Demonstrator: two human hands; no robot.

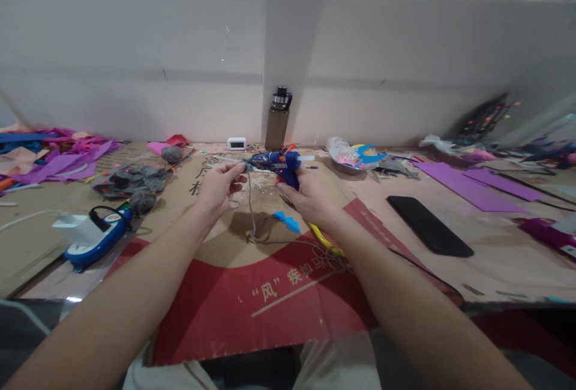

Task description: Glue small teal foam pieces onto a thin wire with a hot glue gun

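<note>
My right hand is wrapped round the grip of a blue hot glue gun, whose nozzle points left. My left hand pinches the end of a thin grey string right at the nozzle. The string hangs down and curls over the red and tan cardboard sheet under my arms. A small light-blue foam piece and a yellow strip lie on the cardboard just below my right wrist.
A blue and white power strip and grey yarn balls lie to the left, with purple foam scraps beyond. A brown bottle stands against the white wall. A black phone and purple sheets lie right.
</note>
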